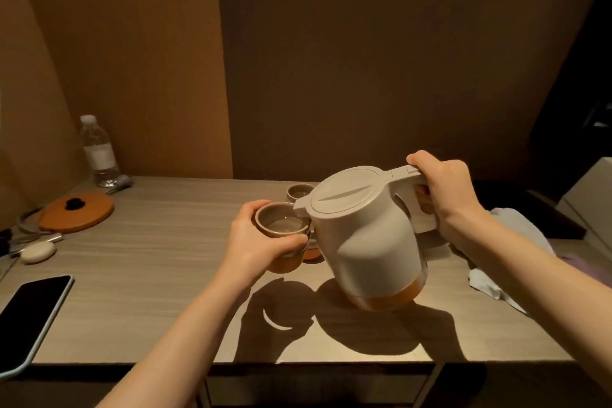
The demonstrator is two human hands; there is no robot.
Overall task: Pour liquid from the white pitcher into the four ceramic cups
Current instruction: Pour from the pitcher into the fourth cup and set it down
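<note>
My right hand [443, 195] grips the handle of the white pitcher [367, 238], which hangs above the table, tilted left with its spout over a cup. My left hand [255, 245] holds that ceramic cup [281, 235], grey above and orange below, lifted off the table with clear liquid in it. A second cup [299, 192] stands behind the spout. A third cup [313, 252] is partly hidden between the held cup and the pitcher. I see no fourth cup.
A water bottle [99, 152] stands at the back left beside an orange lid [77, 210]. A phone [29, 318] lies at the front left, near a white pebble-like object [38, 252]. A white cloth [510, 255] lies right of the pitcher. The wooden table [149, 275] meets a wall behind.
</note>
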